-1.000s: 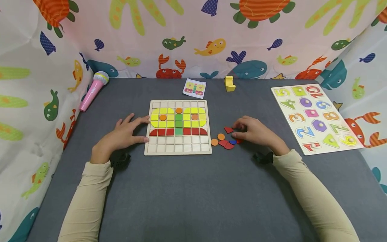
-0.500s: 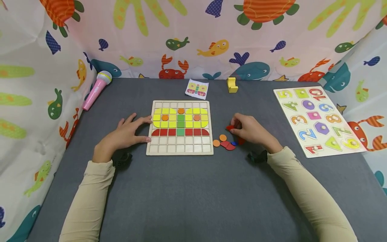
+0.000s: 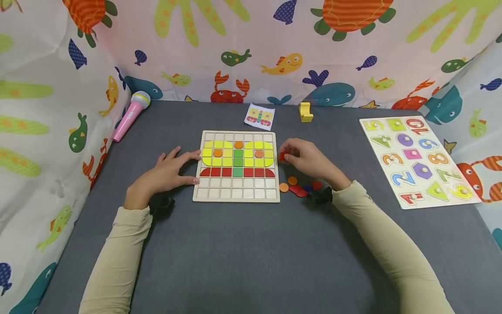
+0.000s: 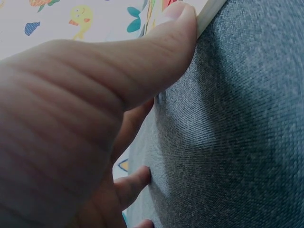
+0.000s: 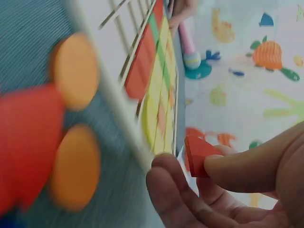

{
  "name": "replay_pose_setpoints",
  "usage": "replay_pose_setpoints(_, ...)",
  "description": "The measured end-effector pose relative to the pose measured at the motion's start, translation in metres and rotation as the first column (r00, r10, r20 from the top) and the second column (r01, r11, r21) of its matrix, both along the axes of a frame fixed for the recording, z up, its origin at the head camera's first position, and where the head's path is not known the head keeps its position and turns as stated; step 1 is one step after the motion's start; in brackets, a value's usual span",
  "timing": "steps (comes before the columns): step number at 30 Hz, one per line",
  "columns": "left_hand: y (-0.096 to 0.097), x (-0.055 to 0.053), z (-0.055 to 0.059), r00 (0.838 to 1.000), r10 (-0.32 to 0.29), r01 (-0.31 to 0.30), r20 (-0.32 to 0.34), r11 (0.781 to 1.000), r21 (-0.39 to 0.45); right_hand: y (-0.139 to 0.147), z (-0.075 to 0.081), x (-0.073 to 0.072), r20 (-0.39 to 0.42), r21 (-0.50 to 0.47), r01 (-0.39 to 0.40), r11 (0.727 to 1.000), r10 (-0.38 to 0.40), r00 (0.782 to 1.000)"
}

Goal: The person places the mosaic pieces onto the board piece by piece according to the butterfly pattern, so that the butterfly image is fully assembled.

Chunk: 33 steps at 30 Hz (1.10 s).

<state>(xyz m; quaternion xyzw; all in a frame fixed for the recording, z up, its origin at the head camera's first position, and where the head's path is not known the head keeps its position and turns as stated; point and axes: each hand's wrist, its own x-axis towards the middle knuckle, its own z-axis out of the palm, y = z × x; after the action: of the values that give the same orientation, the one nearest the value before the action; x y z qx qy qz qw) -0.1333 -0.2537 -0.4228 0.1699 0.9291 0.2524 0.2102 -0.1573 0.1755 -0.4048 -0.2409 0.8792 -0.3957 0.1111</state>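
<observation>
A wooden grid board [image 3: 237, 197] lies in the middle of the table, its cells filled with yellow, green, orange and red tiles in a butterfly-like pattern. My left hand [image 3: 162, 176] rests at its left edge, thumb and fingertips touching the rim with the fingers spread. Just off the board's right edge, my right hand [image 3: 307, 160] pinches a red tile [image 5: 198, 154] with a curved side between thumb and fingers, raised above the table. Below that hand lie loose orange discs [image 3: 292, 181], red tiles [image 3: 300, 191] and a blue piece, partly hidden by the wrist.
Behind the board lies a small picture card [image 3: 259, 117] with a butterfly pattern, next to a yellow block [image 3: 305, 112]. A pink toy microphone [image 3: 132, 115] is at the back left. A number-and-shape puzzle board [image 3: 419, 162] lies at the right.
My right hand has lifted a red tile from the loose pieces and carried it left and away from me, toward the board's right edge. The left hand stays on the board; the head view shifts slightly.
</observation>
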Motion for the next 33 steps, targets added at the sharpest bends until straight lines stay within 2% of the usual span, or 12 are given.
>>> replay_pose_setpoints(5, 0.002, -0.002, 0.0, 1.0, -0.009, 0.009, -0.003, 1.0, 0.003, -0.025, 0.005, -0.002, 0.005, -0.062, -0.054, 0.997, 0.054, 0.999)
replay_pose_setpoints(9, 0.002, -0.003, 0.0, 1.0, -0.009, 0.009, -0.004, 1.0, 0.018, -0.044, 0.008, -0.005, -0.033, -0.054, -0.09, 0.995, 0.088, 0.996)
replay_pose_setpoints(16, 0.002, -0.003, 0.003, 1.0, -0.022, 0.022, -0.006, 0.999, 0.027, -0.084, 0.012, -0.008, -0.025, -0.081, -0.167, 0.983, 0.165, 0.986)
replay_pose_setpoints(22, 0.001, -0.002, 0.003, 1.0, -0.027, 0.027, 0.001, 0.999, 0.032, -0.116, 0.01, -0.009, -0.018, -0.101, -0.214, 0.972, 0.213, 0.977)
replay_pose_setpoints(27, -0.002, 0.0, 0.003, 1.0, -0.017, 0.018, -0.013, 0.998, 0.053, -0.143, 0.005, -0.005, -0.04, -0.085, -0.277, 0.957, 0.274, 0.961)
replay_pose_setpoints(33, -0.002, 0.004, 0.007, 0.999, -0.028, 0.028, -0.015, 0.999, 0.043, -0.171, 0.0, 0.003, -0.07, -0.019, -0.334, 0.942, 0.332, 0.941)
